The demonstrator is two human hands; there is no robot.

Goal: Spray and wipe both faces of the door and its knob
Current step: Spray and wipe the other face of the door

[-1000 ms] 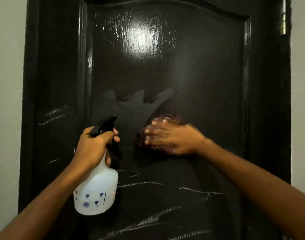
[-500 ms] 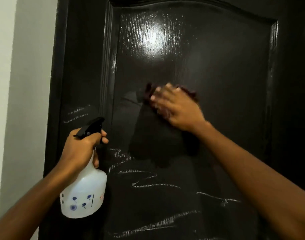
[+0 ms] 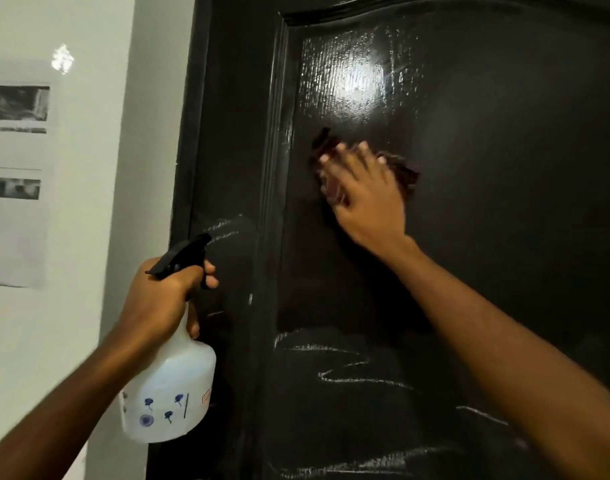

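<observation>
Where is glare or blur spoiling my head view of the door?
Head view: a bright glare patch sits on the upper door, above the cloth; the right hand and cloth are motion-blurred; the spray bottle in the left hand reads sharper.

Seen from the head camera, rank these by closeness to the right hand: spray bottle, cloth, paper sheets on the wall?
1. The cloth, pressed under the right hand against the door.
2. The spray bottle, lower left, held by the left hand.
3. The paper sheets, far left on the wall.
</observation>
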